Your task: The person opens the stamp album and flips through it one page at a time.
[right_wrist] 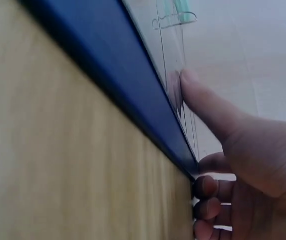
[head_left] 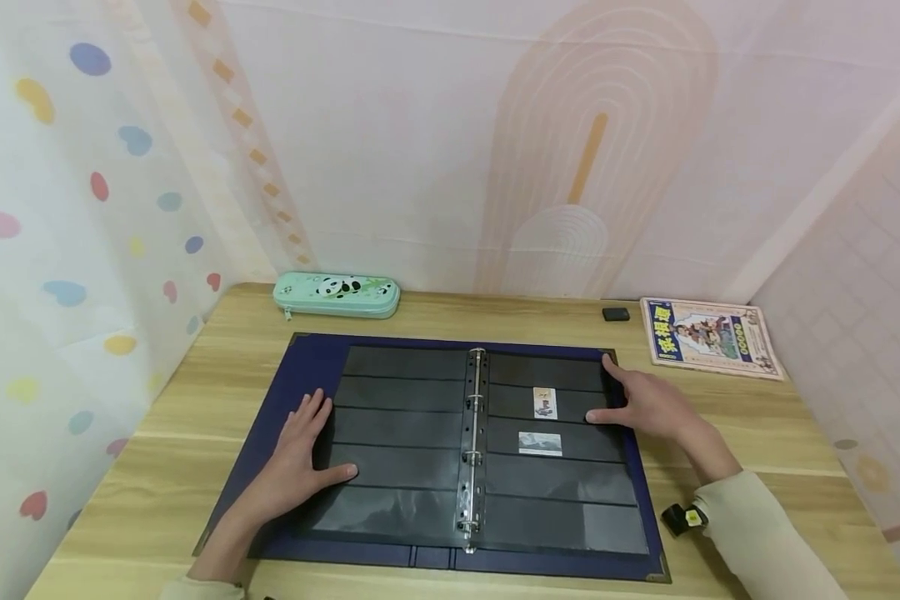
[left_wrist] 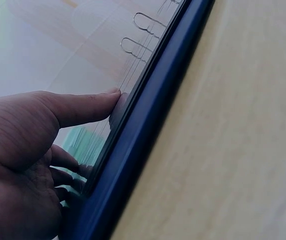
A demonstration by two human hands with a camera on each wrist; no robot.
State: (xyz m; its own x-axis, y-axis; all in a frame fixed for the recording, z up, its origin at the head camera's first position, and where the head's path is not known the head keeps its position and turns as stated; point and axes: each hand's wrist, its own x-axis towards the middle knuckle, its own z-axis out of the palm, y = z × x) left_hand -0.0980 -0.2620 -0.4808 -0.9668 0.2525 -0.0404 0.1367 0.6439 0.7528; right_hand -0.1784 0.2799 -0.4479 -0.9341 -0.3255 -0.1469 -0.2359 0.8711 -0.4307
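A navy ring-binder stamp album (head_left: pixel 273 433) lies spread on the table, its black pocket pages held by metal rings (head_left: pixel 477 400). Two stamps show on the right page: an upright one (head_left: pixel 545 403) and, lower, a wider grey one (head_left: pixel 540 444). My left hand (head_left: pixel 292 462) rests at the left page's outer edge, thumb on the page and fingers spread on the cover. At the upper right edge is my right hand (head_left: pixel 652 404). Its thumb touches the page, and its index finger reaches the cover's corner. In the right wrist view the other fingers (right_wrist: pixel 210 207) bend loosely beside the edge.
Behind the album stand a mint-green panda pencil case (head_left: pixel 337 296) at the left and a small black item (head_left: pixel 616 314) at the right. A printed booklet (head_left: pixel 711 337) lies at the back right. Patterned curtains (head_left: pixel 420 150) hang around the wooden table (head_left: pixel 750 442).
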